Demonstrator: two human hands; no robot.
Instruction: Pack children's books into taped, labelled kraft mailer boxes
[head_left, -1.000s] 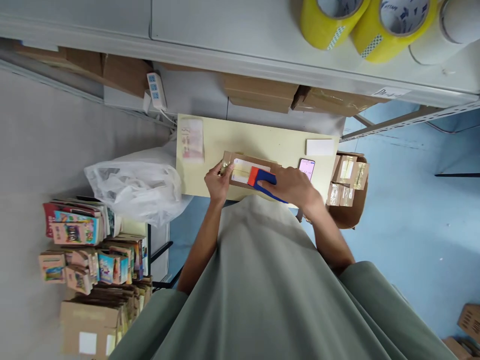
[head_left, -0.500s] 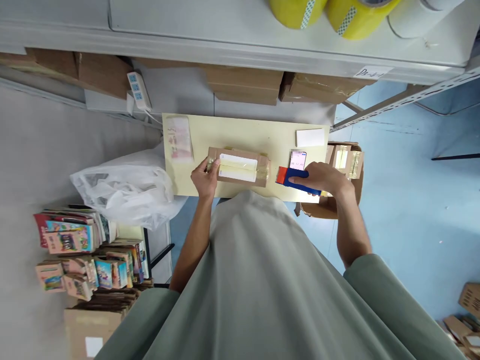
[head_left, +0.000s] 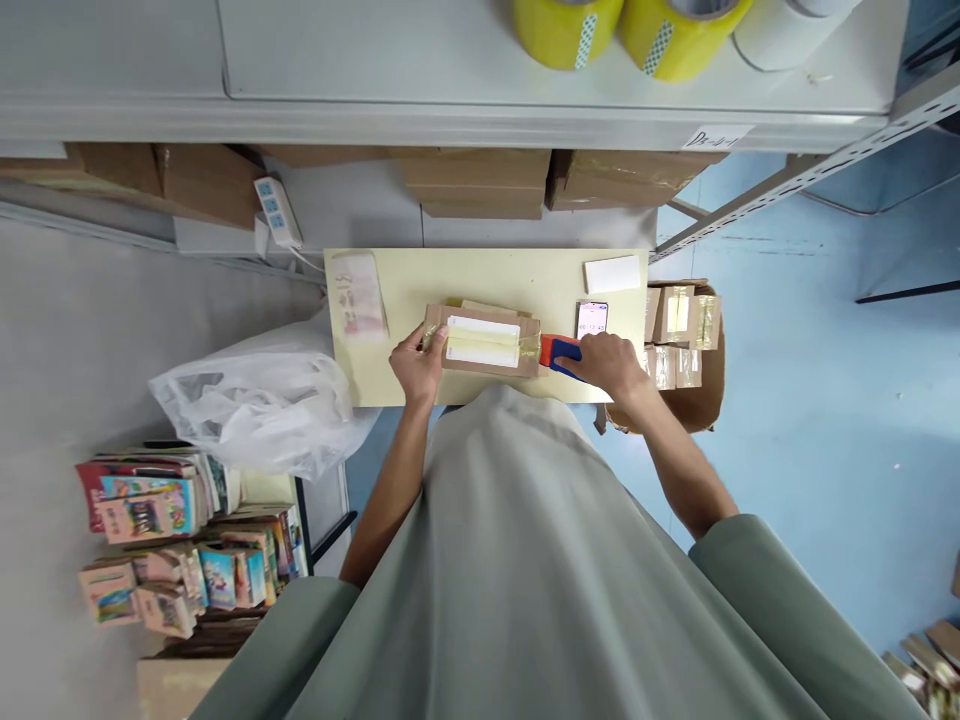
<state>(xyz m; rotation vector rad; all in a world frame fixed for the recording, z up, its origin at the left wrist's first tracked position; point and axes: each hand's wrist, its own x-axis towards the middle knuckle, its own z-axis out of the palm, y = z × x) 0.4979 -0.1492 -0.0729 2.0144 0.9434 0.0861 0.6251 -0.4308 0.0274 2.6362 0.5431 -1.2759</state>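
A small brown cardboard box [head_left: 491, 312] with a white label [head_left: 482, 343] lies on the cream tabletop, shiny tape at both ends. My left hand [head_left: 417, 368] is closed on the box's left end, thumb on top. In my right hand [head_left: 611, 362] is a blue tool with a red end, seemingly a tape dispenser [head_left: 559, 355]. Its red end meets the box's right end; the fingers hide much of its body. A phone [head_left: 592, 318] with a lit timer lies just beyond my right hand.
A white card [head_left: 612, 274] and a printed sheet [head_left: 358, 295] lie on the table [head_left: 450, 270]. An open carton [head_left: 709, 400] of small boxes stands right, a white plastic bag [head_left: 262, 395] left. Books [head_left: 150, 500] are stacked lower left. Yellow tape rolls [head_left: 566, 35] sit on the shelf above.
My right hand has moved left with the tape dispenser, bringing its red end up to the box. My left hand keeps its hold on the box. The whole view has shifted slightly.
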